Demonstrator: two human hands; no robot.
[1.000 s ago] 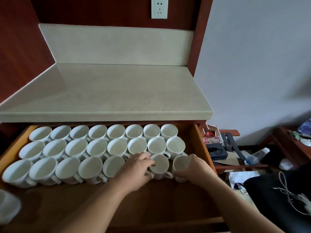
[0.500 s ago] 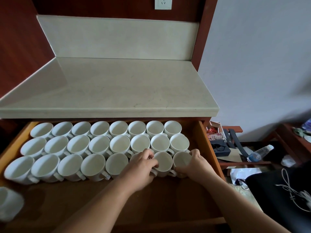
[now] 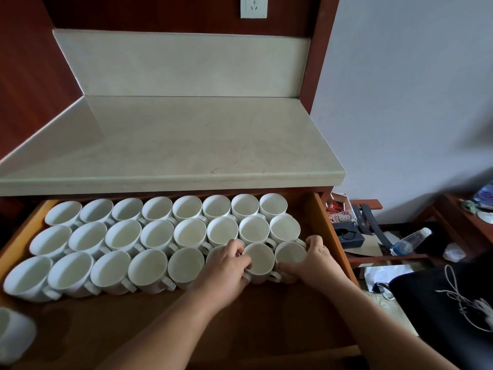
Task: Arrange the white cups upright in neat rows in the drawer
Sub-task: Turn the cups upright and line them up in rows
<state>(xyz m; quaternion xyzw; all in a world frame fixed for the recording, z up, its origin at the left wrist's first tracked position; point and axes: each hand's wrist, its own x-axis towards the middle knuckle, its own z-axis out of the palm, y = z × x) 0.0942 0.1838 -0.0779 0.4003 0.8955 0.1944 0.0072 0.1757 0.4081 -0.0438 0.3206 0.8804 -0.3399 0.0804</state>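
Two bare hands close up the front row of white cups in an open wooden drawer (image 3: 328,236) beneath a pale stone bench (image 3: 186,145). The left grip (image 3: 226,268) is curled round the sixth cup (image 3: 212,256), which is mostly hidden under the palm. Its fingertips reach the rim of the seventh cup (image 3: 258,259), just at its 3 o'clock. The right grip (image 3: 312,263) wraps the end cup (image 3: 290,254) from the 3 o'clock side, thumb at the far rim and fingers tucked round the near wall, so the cup lies touching the palm at its 9 o'clock. Held from both flanks like this, the three cups can apparently be squeezed together and squared against the middle row (image 3: 160,233) at 12 o'clock — the likely reason both hands work at once. The rowed cups stand mouth up, handles turned toward about 4 o'clock so each nests beside its neighbour. The back row (image 3: 165,208) sits tucked under the bench edge. A stray cup (image 3: 13,335) waits apart at the frame's 7 o'clock corner — too blurred to tell whether it stands upright, and not yet in line.
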